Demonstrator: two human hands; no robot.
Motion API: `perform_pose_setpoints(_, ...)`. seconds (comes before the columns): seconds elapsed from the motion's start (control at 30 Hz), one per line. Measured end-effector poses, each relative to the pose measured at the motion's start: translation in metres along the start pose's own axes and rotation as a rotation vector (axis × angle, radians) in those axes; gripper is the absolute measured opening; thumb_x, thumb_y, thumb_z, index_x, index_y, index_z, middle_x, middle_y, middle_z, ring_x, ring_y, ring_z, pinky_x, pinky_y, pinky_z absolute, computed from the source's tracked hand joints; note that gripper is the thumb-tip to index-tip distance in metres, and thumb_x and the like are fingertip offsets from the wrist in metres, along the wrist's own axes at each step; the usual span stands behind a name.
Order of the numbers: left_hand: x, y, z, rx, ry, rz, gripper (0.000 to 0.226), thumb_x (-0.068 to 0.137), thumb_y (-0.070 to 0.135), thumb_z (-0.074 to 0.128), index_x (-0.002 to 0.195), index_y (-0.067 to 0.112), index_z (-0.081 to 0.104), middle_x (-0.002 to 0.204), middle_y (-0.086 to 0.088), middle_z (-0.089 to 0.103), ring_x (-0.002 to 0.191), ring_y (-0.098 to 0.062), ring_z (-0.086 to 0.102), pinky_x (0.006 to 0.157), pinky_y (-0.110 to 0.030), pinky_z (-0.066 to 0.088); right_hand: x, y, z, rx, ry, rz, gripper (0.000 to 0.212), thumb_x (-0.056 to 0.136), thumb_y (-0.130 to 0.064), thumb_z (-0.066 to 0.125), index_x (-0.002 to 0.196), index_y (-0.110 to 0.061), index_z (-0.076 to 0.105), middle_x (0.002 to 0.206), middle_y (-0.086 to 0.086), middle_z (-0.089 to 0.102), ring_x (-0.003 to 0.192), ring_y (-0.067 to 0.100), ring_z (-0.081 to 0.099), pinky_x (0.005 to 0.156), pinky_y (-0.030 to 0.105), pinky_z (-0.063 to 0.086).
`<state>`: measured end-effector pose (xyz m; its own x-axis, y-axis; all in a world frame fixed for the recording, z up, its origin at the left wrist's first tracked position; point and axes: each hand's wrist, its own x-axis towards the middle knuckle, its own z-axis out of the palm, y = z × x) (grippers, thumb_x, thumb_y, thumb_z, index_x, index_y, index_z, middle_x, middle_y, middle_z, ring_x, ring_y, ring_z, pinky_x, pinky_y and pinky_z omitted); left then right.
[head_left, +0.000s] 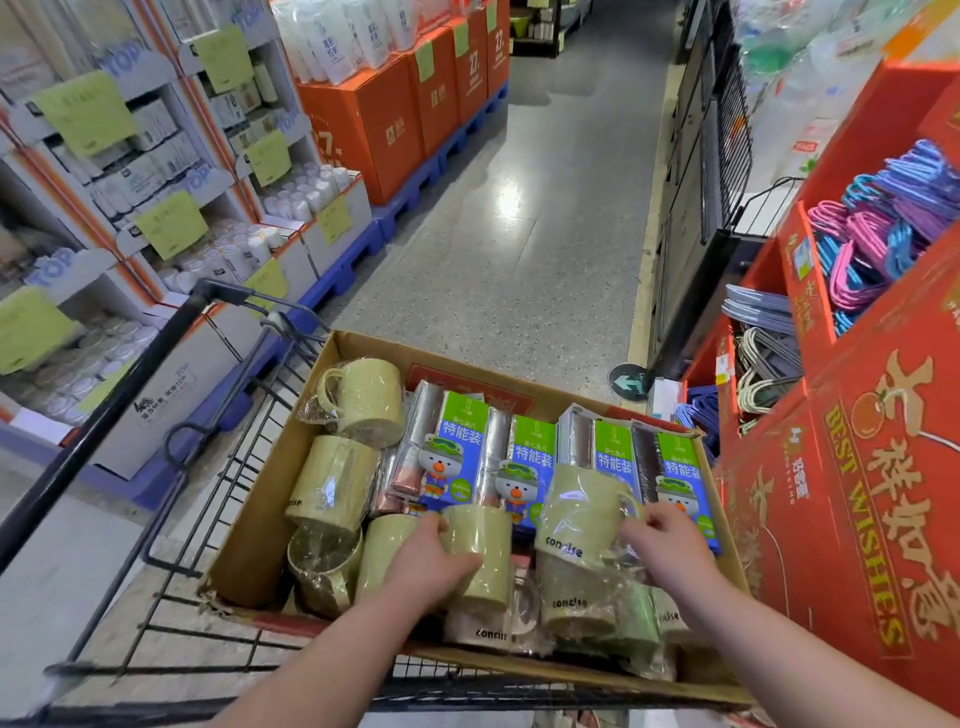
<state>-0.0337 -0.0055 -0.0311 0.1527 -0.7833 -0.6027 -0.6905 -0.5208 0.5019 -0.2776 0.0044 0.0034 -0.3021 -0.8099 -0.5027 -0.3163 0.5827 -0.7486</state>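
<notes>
1. Your left hand (434, 564) is curled round the centre mug (485, 540), a pale green one that stands upright in the near middle of the cardboard box (260, 499). The thumb lies on its left side and the palm wraps its near wall.
2. Your right hand (672, 543) pinches the right mug (579, 512) at its handle, on the mug's right side, with the fingers bent over it. This mug is wrapped in clear film, shows the word "concise", and sits on top of other green mugs at the near right of the box.
3. The two held mugs stand close together but apart.
4. Just beyond them, blue-and-green packs (460, 457) with a bear picture lean in a row across the far half of the box.
5. More green mugs (363, 400) lie along the left side of the box.
6. The box rests on a black wire cart (119, 395).
7. A red carton (857, 493) stands just to the right, with coloured hangers (872, 234) above it.
</notes>
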Motion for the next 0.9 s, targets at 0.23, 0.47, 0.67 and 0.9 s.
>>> perform_pose_setpoints(0.23, 0.002, 0.007, 0.018, -0.103, 0.012, 0.084, 0.037, 0.086, 0.02, 0.062, 0.121, 0.011, 0.054, 0.116, -0.007, 0.063, 0.101, -0.022, 0.06, 0.087, -0.029, 0.046, -0.003, 0.009, -0.002, 0.015, 0.034, 0.044, 0.015, 0.082, -0.005, 0.058, 0.076, -0.007, 0.045, 0.065, 0.006, 0.038, 0.059, 0.022, 0.039, 0.056, 0.031, 0.038)
perform_pose_setpoints(0.47, 0.01, 0.004, 0.021, 0.009, -0.081, 0.011, 0.077, 0.077, 0.04, 0.073, 0.14, 0.012, 0.039, 0.138, -0.008, 0.049, 0.125, -0.025, 0.048, 0.103, -0.032, 0.04, -0.005, 0.012, -0.006, 0.066, 0.053, 0.075, 0.02, 0.085, -0.003, 0.056, 0.072, -0.011, 0.043, 0.067, 0.005, 0.041, 0.057, 0.018, 0.039, 0.051, 0.028, 0.037)
perform_pose_setpoints(0.67, 0.016, 0.004, 0.024, -0.161, -0.112, -0.028, 0.071, 0.076, 0.031, 0.077, 0.135, 0.007, 0.046, 0.13, -0.01, 0.056, 0.114, -0.026, 0.057, 0.094, -0.031, 0.046, -0.007, 0.014, -0.009, 0.074, 0.064, 0.092, 0.025, 0.086, -0.004, 0.056, 0.07, -0.012, 0.039, 0.063, 0.002, 0.037, 0.056, 0.018, 0.037, 0.056, 0.03, 0.038)
perform_pose_setpoints(0.9, 0.017, -0.001, 0.023, -0.331, -0.119, -0.07, 0.024, 0.078, 0.01, 0.073, 0.098, 0.006, 0.061, 0.094, -0.011, 0.065, 0.077, -0.02, 0.058, 0.058, -0.025, 0.042, -0.014, 0.015, -0.005, 0.061, 0.079, 0.061, 0.018, 0.087, -0.005, 0.054, 0.077, -0.009, 0.041, 0.07, 0.006, 0.037, 0.058, 0.019, 0.036, 0.048, 0.026, 0.034)
